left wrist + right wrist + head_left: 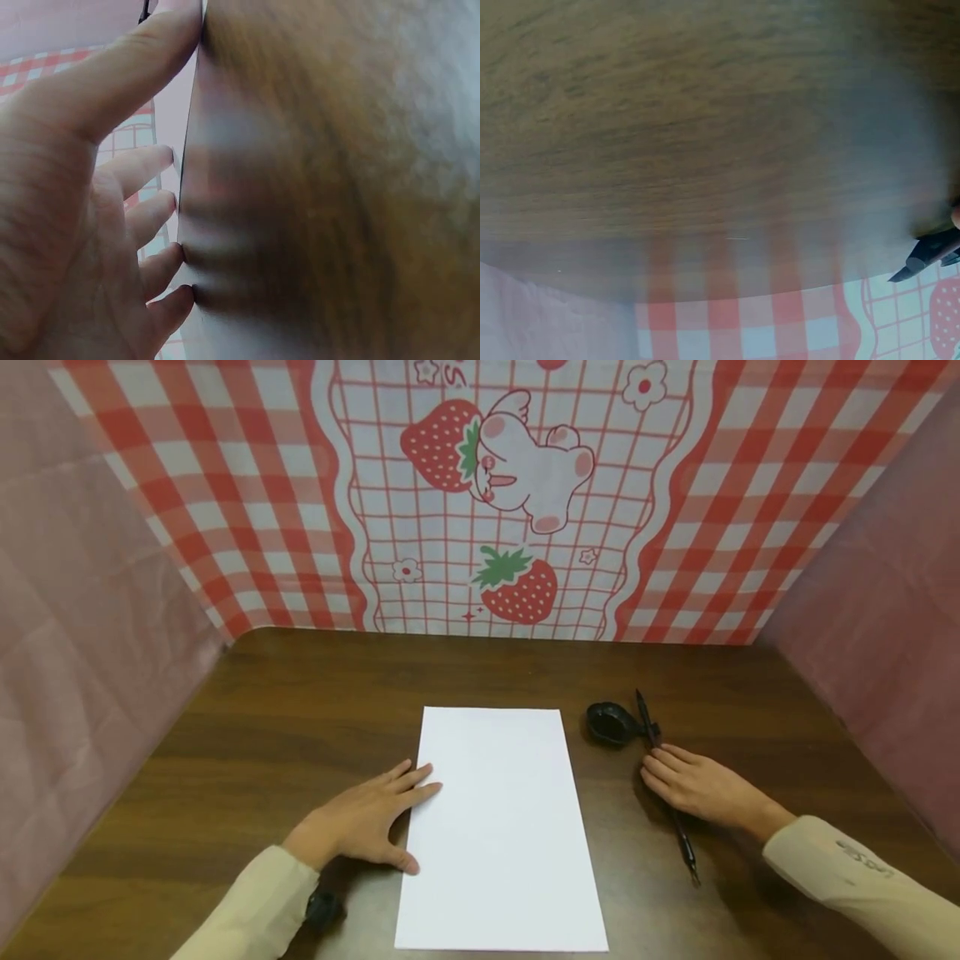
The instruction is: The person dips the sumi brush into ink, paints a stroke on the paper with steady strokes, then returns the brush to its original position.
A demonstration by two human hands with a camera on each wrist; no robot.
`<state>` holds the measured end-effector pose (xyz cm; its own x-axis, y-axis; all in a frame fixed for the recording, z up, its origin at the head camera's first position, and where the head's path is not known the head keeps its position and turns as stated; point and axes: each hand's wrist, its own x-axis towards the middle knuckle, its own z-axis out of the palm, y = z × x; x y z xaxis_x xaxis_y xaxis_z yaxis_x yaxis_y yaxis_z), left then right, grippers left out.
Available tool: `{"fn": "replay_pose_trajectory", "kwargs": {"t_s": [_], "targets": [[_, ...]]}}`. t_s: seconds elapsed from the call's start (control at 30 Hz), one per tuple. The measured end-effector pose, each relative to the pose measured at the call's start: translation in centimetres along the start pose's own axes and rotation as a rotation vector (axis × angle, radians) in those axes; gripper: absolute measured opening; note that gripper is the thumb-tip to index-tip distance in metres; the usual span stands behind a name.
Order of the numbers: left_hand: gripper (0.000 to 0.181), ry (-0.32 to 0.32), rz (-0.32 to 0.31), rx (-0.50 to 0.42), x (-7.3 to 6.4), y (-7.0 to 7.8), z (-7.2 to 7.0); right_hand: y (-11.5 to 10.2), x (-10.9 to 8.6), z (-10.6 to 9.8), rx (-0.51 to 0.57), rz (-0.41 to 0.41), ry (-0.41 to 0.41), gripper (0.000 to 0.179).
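A blank white sheet of paper (502, 827) lies lengthwise on the table. My left hand (367, 818) rests at its left edge with fingers and thumb spread, the fingertips on the paper. To the right of the sheet, my right hand (697, 785) holds a slim dark writing brush (685, 843) around its middle; the thumb is hidden. The brush's pointed tip is away from me, over the arm of a small black ink dish (611, 724). In the right wrist view only the brush tip (915, 262) and a sliver of finger show.
A small black object (324, 910) sits beside the left sleeve, partly hidden. Behind the brown wooden table (315, 685) hangs a red-and-white checked cloth (262, 502) with strawberries. Pink cloth (90, 610) closes off both sides.
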<state>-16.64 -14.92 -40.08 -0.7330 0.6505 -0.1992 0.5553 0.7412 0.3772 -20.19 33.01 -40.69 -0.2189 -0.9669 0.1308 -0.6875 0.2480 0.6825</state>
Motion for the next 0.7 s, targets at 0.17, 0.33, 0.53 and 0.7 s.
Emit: {"fn": "replay_pose_trajectory", "kwargs": {"t_s": [0.17,0.33,0.53,0.7], "targets": [[0.101,0.002,0.002,-0.010,0.03,-0.06,-0.03,0.12,-0.22,0.22,0.004,-0.008,0.025,0.067],[0.101,0.009,0.009,-0.007,0.04,-0.07,-0.12,0.23,-0.38,0.34,-0.004,-0.018,0.035,0.065],[0.100,0.003,0.003,-0.013,0.01,0.08,-0.11,0.25,-0.39,0.48,-0.012,-0.036,0.066,0.063],[0.100,0.000,0.004,-0.018,0.04,0.08,-0.04,0.29,-0.37,0.52,-0.011,-0.045,0.089,0.062]]}}
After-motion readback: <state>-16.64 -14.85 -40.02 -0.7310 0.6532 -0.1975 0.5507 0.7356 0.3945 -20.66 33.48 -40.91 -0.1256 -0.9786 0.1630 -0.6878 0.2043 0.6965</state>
